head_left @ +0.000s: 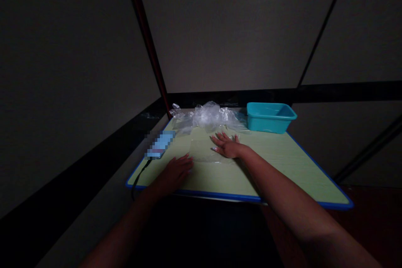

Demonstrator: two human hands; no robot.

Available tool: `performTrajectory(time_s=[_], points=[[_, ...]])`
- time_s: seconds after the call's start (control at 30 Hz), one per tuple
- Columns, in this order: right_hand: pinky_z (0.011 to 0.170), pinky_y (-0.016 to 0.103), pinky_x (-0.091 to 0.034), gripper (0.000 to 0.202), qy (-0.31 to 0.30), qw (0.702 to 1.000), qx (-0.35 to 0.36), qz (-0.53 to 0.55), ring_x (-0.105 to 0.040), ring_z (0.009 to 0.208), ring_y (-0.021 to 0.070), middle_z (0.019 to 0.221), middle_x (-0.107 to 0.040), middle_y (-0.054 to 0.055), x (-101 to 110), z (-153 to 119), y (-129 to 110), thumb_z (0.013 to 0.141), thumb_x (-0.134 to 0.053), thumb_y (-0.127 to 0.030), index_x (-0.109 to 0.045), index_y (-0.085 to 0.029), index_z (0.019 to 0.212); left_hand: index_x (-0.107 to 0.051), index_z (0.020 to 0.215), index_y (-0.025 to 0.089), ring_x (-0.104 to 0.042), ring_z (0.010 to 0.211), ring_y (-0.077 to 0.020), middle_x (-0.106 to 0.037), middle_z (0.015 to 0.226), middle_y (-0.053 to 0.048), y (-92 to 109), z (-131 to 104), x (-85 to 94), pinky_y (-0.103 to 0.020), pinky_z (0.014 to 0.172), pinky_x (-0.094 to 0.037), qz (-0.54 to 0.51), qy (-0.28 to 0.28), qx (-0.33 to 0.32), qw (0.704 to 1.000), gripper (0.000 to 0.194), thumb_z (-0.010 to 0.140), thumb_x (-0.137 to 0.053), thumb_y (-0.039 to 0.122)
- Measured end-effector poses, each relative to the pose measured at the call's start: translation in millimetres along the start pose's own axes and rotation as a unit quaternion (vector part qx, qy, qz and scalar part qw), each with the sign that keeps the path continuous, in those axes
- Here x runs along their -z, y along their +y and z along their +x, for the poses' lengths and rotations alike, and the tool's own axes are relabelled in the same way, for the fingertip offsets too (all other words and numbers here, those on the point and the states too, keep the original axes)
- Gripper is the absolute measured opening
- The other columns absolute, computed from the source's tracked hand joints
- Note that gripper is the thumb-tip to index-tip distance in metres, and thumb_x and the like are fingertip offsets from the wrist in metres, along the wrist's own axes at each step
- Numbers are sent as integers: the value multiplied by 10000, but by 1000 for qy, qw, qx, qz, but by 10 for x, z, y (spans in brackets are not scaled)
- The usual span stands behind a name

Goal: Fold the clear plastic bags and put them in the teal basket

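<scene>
A clear plastic bag (202, 150) lies flat on the light green table (279, 167). My right hand (228, 145) rests on its right part, palm down with the fingers spread. At the bag's left edge is my left hand (179, 169), laid on the table with its fingers stretched out; whether its fingertips touch the plastic I cannot tell. Behind both hands sits a crumpled heap of clear plastic bags (210, 115).
A turquoise plastic basin (268, 123) stands at the table's back right. Along the left edge lies a blurred-out phone-like device (161, 144) with a black cable (140, 176) hanging over the side. Walls close in behind and on the left.
</scene>
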State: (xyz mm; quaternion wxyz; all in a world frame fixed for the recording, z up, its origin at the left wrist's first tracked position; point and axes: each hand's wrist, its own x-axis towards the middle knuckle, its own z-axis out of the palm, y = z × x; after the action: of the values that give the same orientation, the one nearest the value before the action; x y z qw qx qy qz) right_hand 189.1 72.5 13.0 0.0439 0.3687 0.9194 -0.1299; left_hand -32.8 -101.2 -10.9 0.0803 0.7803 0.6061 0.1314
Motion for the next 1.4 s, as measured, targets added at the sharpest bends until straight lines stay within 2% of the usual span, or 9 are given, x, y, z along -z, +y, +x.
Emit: performTrajectory(time_s=[0.1, 0.17, 0.23, 0.3, 0.47, 0.8, 0.9, 1.07, 1.4], points=[[990, 671, -18, 642, 56, 998, 20, 24, 22, 1379, 324, 1526, -56, 95, 69, -64, -17, 892, -290, -555, -178, -262, 1452, -499, 1281, 228, -295, 1339, -194, -437, 1394, -35, 3, 17, 7, -457, 1096, -222, -14, 10, -6, 1000, 418, 936, -290, 337], [1027, 604, -97, 658, 96, 992, 67, 45, -119, 1362, 337, 1488, -235, 129, 127, -116, -43, 855, -397, -572, -330, -223, 1408, -498, 1283, 215, -306, 1333, -189, -446, 1387, -35, 13, 26, 14, -434, 1097, -238, -25, 20, -7, 999, 432, 938, -279, 351], [1018, 468, -249, 596, 113, 983, 128, 64, -347, 1253, 304, 1308, -493, 137, 174, -158, -81, 785, -548, -548, -533, -187, 1259, -505, 1280, 198, -328, 1322, -184, -462, 1375, -39, 24, 31, 28, -410, 1097, -255, -37, 29, -6, 999, 447, 935, -275, 367], [909, 342, -367, 458, 97, 977, 177, 69, -499, 1057, 245, 1039, -624, 94, 200, -183, -123, 706, -667, -494, -658, -171, 1031, -516, 1271, 187, -352, 1309, -178, -478, 1362, -40, 35, 30, 50, -387, 1095, -273, -54, 36, -1, 998, 463, 931, -269, 381], [673, 251, -380, 408, 41, 980, 188, 42, -525, 836, 195, 813, -612, 29, 196, -213, -197, 587, -772, -440, -640, -179, 871, -543, 1244, 184, -387, 1288, -171, -508, 1337, -31, 52, 27, 112, -367, 1092, -292, -98, 46, 12, 994, 486, 928, -253, 415], [627, 208, -344, 106, 4, 987, 162, 23, -535, 749, 132, 821, -629, 16, 188, -242, -254, 677, -663, -128, -623, -170, 766, -572, 1204, 195, -413, 1271, -176, -534, 1310, -40, 7, 53, 96, -392, 1086, -298, -138, 71, 3, 988, 451, 927, -289, 411], [621, 212, -337, 92, 4, 985, 165, 43, -524, 737, 132, 811, -620, 20, 182, -237, -246, 702, -676, -198, -621, -164, 768, -580, 1199, 191, -431, 1258, -188, -541, 1302, -44, 3, 61, 93, -402, 1081, -303, -150, 73, 3, 986, 462, 926, -290, 425], [630, 229, -327, 336, 39, 982, 177, 44, -504, 785, 165, 821, -597, 37, 165, -236, -243, 645, -736, -426, -595, -170, 811, -591, 1192, 186, -448, 1244, -195, -524, 1318, -46, 1, 90, 84, -397, 1084, -296, -164, 80, 30, 983, 506, 923, -277, 477], [635, 237, -325, 196, 45, 986, 160, -16, -518, 804, 173, 874, -619, 50, 180, -271, -307, 684, -691, -280, -599, -185, 829, -617, 1160, 194, -468, 1227, -214, -545, 1293, -44, 24, 106, 153, -421, 1081, -289, -193, 85, 56, 976, 590, 888, -270, 586]])
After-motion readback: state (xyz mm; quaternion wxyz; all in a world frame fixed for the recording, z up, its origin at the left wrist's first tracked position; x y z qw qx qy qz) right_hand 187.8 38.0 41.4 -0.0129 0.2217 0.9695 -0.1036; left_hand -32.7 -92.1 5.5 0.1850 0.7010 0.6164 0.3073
